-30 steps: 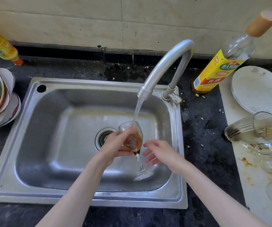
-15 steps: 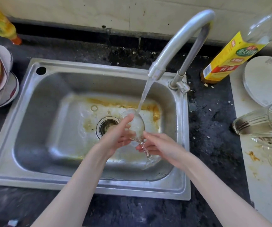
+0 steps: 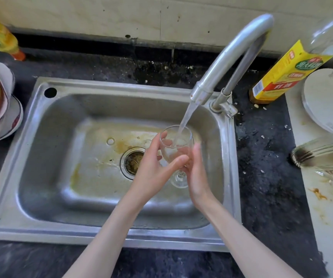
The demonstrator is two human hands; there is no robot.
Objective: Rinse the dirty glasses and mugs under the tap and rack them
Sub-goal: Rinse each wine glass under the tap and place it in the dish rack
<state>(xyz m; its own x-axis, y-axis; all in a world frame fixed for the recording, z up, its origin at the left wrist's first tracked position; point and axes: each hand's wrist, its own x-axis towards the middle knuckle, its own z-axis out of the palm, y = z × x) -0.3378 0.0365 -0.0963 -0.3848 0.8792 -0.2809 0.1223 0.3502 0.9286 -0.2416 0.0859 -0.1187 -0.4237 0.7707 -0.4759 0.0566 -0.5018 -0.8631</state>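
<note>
Over the stainless steel sink [image 3: 65, 205], a clear stemmed wine glass [image 3: 176, 145] stands upright under the curved metal tap [image 3: 229, 55], water streaming in. The left hand [image 3: 153, 171] cups its bowl; the right hand [image 3: 196, 173] wraps behind, fingertips hidden. Dirty clear glasses [image 3: 322, 151] lie cut off at the right edge.

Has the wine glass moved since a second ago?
Yes. The wine glass was tilted, dark liquid inside, near the drain. Now it stands nearly upright and clear, further right of the drain, directly under the tap.
</note>
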